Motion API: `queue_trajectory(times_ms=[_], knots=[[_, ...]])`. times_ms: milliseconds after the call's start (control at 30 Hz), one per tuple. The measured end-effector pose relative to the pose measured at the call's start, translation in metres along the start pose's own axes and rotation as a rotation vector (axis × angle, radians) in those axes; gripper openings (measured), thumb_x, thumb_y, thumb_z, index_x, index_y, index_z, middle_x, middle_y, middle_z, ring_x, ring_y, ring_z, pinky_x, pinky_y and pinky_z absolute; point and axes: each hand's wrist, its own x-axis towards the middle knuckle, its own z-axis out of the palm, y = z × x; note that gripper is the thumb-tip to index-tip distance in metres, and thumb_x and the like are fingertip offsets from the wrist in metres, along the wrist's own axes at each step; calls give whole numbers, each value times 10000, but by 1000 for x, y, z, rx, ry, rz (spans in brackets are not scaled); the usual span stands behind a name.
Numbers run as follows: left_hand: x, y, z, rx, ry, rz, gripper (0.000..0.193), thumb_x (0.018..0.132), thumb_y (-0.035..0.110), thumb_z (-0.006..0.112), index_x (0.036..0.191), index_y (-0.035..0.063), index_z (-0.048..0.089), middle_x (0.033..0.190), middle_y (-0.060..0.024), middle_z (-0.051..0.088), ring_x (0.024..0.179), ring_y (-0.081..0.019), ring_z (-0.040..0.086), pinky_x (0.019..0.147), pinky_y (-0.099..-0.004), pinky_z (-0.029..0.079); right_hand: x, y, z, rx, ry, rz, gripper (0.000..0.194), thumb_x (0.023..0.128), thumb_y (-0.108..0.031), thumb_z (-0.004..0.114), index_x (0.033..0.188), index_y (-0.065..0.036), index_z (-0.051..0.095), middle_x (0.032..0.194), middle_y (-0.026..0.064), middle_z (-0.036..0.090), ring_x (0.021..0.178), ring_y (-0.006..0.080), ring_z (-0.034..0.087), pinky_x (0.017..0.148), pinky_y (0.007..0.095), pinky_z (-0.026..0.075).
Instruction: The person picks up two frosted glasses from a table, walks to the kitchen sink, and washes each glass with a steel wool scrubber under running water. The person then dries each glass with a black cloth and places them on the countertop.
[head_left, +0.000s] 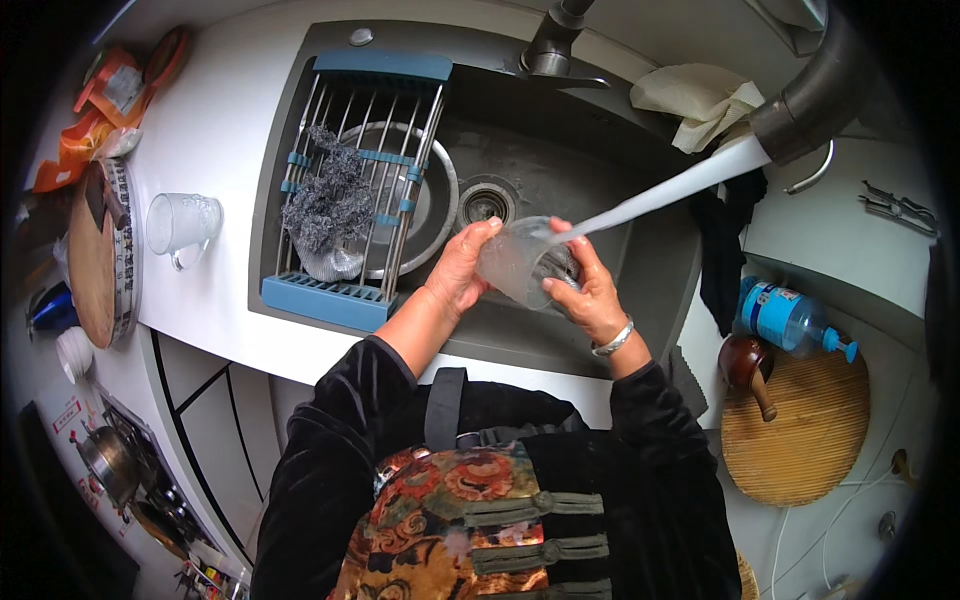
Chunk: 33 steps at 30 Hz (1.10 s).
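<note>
Over the dark sink (652, 247), my left hand (465, 262) grips the base side of a clear glass cup (514, 259). My right hand (589, 289) is at the cup's mouth, its thumb and fingers on the rim. Water (667, 184) runs from the faucet spout (814, 105) onto the cup and my right fingers. What lies inside the cup's mouth is hard to tell. A second glass mug (184, 223) with a handle rests on the white counter at the left.
A rack (330, 300) with blue ends spans the sink's left, bearing a grey mesh scrubber (330, 199); a round metal basin (450, 187) sits beneath. Cloths (694, 97) hang behind the spout. At right are a pump bottle (787, 319) and a round wooden board (802, 442).
</note>
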Motion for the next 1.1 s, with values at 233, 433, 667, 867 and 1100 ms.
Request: queue_trajectory(times_ms=[233,433,667,867,1100], knots=[[-1,-4,1,28,98,111,396,911,438,639,1104,94,612,1028,-64,645,944,-225,637,796,-419,546,9,16,28,396,134,359,505,890,-9,598,1373,34,457,1276,101,570,1169,184,542,997,312,432],[1,-1,-2,86,122,172,482,910,487,627,1155,79,546,1064,-88,624,957,-249,641,716,-475,577,-13,17,19,610,328,533,371,942,-15,566,1306,26,508,1189,106,623,1067,175,609,899,319,508],[-1,0,5,109,231,180,496,914,462,642,1190,73,506,1119,-115,595,993,-274,640,687,-509,594,-18,-6,23,75,438,-30,400,913,40,581,1308,-3,533,1185,58,605,1085,119,575,931,273,484],[0,-6,4,144,218,206,501,866,436,717,1128,62,512,1045,-123,594,906,-248,643,596,-490,602,5,-25,29,-882,6,-474,471,801,38,654,1258,-58,598,1194,150,615,1126,357,585,951,405,476],[-4,-6,5,176,225,243,464,849,402,744,1093,66,537,990,-89,612,846,-213,639,550,-469,590,22,10,14,-380,146,-203,242,945,-106,602,1174,-58,666,1077,83,669,993,212,616,883,323,483]])
